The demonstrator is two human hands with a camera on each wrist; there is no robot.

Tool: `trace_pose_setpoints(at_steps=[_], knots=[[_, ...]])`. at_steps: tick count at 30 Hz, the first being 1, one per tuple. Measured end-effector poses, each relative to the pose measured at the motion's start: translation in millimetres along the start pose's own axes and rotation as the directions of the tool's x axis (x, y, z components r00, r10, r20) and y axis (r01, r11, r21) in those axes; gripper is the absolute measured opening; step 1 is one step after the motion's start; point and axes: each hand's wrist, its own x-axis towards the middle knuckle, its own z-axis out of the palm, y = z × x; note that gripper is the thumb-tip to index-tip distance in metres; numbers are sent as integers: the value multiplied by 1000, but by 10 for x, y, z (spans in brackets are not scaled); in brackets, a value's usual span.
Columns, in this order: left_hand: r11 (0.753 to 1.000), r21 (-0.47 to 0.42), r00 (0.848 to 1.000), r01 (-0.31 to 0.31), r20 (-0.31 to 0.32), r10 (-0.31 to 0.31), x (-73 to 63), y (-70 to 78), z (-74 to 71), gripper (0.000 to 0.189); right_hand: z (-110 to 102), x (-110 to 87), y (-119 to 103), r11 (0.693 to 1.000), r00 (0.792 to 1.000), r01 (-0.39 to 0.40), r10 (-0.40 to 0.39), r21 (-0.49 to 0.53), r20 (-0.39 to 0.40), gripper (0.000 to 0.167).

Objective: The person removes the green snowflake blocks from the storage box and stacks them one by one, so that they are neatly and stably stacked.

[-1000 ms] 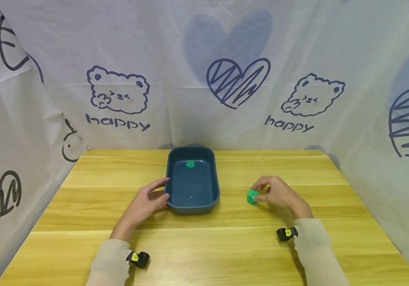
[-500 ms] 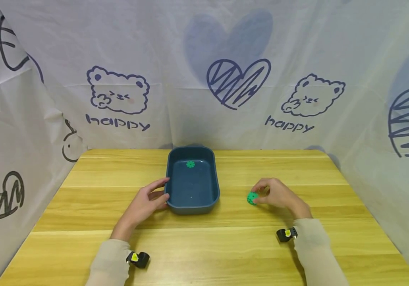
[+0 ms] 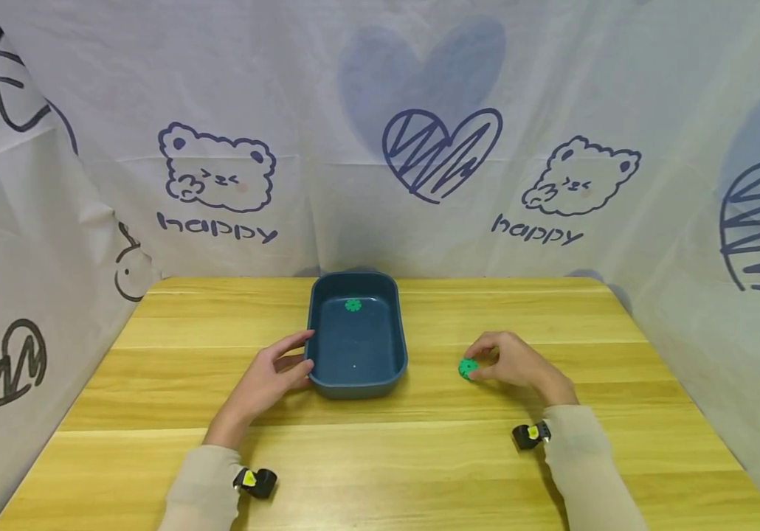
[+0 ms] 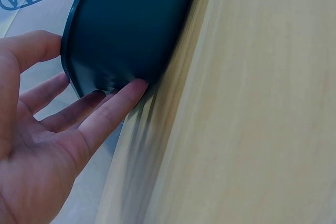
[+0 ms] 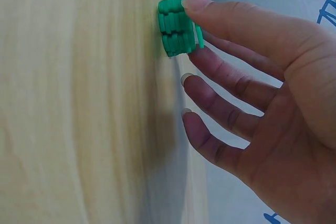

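Note:
In the head view, a dark blue rectangular bin [image 3: 356, 343] stands at the middle of the table with a green snowflake-shaped plastic disc [image 3: 353, 304] lying inside near its far end. My left hand [image 3: 267, 380] rests its fingertips against the bin's left side, fingers spread and loosely bent. To the right of the bin, my right hand [image 3: 509, 359] pinches the top disc of a small stack of green snowflake discs [image 5: 177, 27] between thumb and fingers. That top disc sits slightly askew on the stack in the right wrist view. The other right fingers hang loosely bent.
The wooden table [image 3: 380, 464] reaches back to a white printed cloth [image 3: 353, 192] hanging behind and at both sides. A small black camera is strapped on each wrist.
The top green disc, tilted up from the stack a second ago, now lies flatter on it under my right fingers. The left hand and the bin have stayed in place.

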Motion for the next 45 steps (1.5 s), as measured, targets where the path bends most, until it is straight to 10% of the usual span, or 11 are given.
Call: trace_pose_setpoints(at_steps=[45], knots=[[1000, -5, 1000, -3, -4, 3, 6, -19, 5, 60, 72, 25, -47, 1000, 1000, 1, -1, -19, 11, 41]])
